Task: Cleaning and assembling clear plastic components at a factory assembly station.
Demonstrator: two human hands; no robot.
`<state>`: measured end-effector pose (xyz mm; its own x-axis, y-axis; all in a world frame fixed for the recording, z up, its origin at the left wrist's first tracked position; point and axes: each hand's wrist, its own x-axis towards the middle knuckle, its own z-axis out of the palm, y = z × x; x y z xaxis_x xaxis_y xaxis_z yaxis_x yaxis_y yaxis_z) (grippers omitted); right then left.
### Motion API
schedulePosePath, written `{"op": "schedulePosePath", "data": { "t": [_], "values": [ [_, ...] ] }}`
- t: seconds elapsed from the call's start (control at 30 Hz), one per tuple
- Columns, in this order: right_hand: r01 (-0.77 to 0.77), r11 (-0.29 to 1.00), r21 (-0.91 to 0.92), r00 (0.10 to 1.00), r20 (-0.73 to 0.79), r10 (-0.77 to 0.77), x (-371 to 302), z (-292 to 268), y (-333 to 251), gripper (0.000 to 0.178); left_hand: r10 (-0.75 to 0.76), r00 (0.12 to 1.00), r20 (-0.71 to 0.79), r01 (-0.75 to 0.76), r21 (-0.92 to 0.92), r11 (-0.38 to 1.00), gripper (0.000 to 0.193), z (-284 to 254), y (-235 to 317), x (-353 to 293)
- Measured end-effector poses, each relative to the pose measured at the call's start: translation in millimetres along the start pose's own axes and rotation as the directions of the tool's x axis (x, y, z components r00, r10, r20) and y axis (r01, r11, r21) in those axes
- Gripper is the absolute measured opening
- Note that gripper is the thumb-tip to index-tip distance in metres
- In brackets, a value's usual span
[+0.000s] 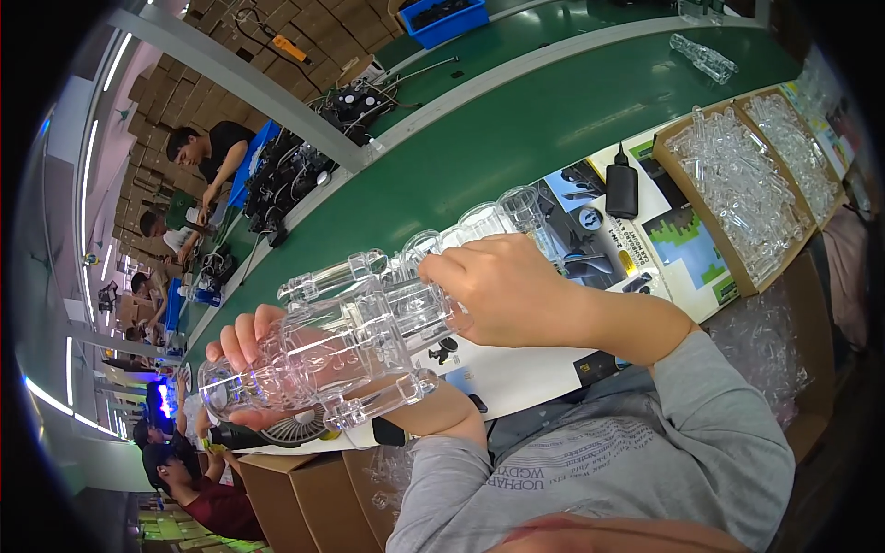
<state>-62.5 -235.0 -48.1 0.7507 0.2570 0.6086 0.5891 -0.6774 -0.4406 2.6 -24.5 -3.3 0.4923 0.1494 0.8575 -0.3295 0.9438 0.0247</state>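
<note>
Rocket-shaped clear plastic assembly (350,341), held two-handed.
Left hand (263,329) wraps its eight-o'clock end; right hand (505,281) clasps it toward two o'clock, near a black nozzle bottle (622,191).

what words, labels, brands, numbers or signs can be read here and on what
Printed sheet: dark lettering beside product pictures, not copied out here; its finer print is too small to read.
Grey shirt: several lines of dark print, upside down, also not copied.
Clear plastic piece: no lettering I can make out.
</note>
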Motion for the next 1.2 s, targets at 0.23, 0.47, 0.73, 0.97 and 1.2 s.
{"op": "schedulePosePath", "data": {
  "t": [0.23, 0.47, 0.73, 0.97, 1.2],
  "values": [
    [0.13, 0.991, -0.044, 0.985, -0.109, -0.134, 2, -10, -11, 0.058, 0.098, 0.993, -0.059, -0.1, -0.023, 0.995, 0.061, 1, 10, -2],
    [0.241, 0.965, -0.107, 0.958, -0.136, -0.254, 0, -20, -12, 0.067, 0.159, 0.985, -0.064, -0.159, 0.0, 0.987, 0.061, -4, 20, 0],
    [0.257, 0.965, -0.058, 0.953, -0.149, -0.263, 0, -26, -16, 0.063, 0.167, 0.982, -0.083, -0.173, -0.07, 0.982, 0.058, -6, 33, 1],
    [0.358, 0.926, -0.12, 0.925, -0.088, -0.369, 3, -25, -15, 0.055, 0.187, 0.978, -0.097, -0.191, -0.027, 0.981, 0.057, 0, 35, 0],
    [0.375, 0.923, -0.084, 0.916, -0.121, -0.383, 4, -24, -15, 0.054, 0.167, 0.98, -0.108, -0.176, -0.081, 0.981, 0.059, 0, 39, 0]
  ]
}}
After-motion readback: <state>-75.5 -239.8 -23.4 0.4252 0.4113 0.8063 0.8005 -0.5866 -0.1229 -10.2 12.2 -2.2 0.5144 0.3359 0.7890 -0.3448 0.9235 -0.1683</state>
